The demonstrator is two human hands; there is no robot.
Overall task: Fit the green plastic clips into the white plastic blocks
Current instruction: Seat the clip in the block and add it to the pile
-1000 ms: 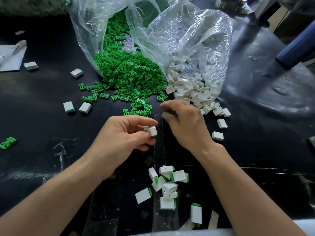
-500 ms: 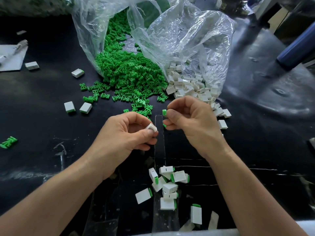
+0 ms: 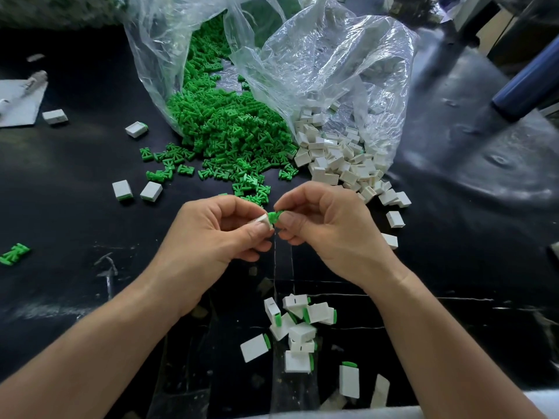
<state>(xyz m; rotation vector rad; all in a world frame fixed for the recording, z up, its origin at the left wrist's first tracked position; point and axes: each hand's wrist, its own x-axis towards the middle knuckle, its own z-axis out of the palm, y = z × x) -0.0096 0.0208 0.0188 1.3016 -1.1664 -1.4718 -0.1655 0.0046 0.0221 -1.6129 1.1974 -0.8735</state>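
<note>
Just below the clip pile (image 3: 230, 137), left hand (image 3: 217, 237) pinches a block (image 3: 262, 220), right hand (image 3: 326, 231) pinches a clip (image 3: 274, 216); roughly ten done (image 3: 299, 328), loads left.

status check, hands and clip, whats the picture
Left hand pinching white block. Right hand pinching green clip. Clip at the block's end, not yet seated. Nothing between them.
</note>
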